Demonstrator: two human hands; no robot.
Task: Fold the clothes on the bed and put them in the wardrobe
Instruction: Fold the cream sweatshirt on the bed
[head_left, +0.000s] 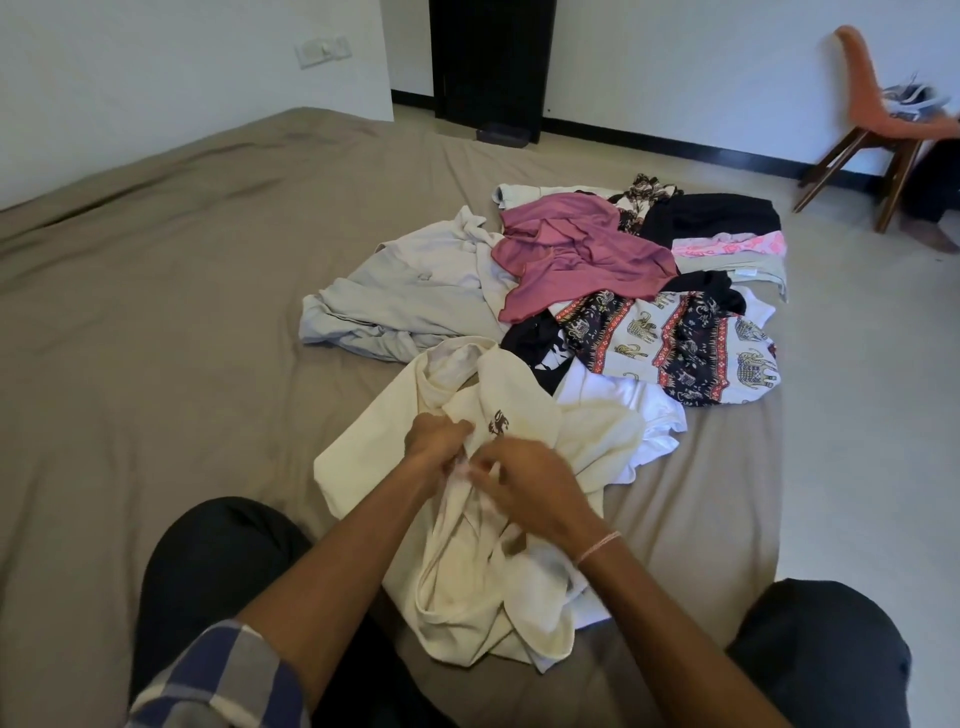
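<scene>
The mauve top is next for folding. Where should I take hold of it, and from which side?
Pinch the mauve top at its near edge, which lies free over the grey garment and elephant-print cloth. Come from above on your side: it tops the pile, so likely nothing pins it.

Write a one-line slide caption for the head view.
Left hand and right hand pinch a cream shirt on the bed, with a pile of clothes beyond.

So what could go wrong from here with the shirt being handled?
The left hand and right hand pinch the bunched cream shirt, so the fold may come out crooked.
It overlaps the white garment, which may get dragged along.
The elephant-print garment lies near the bed edge and could slip off.
</scene>
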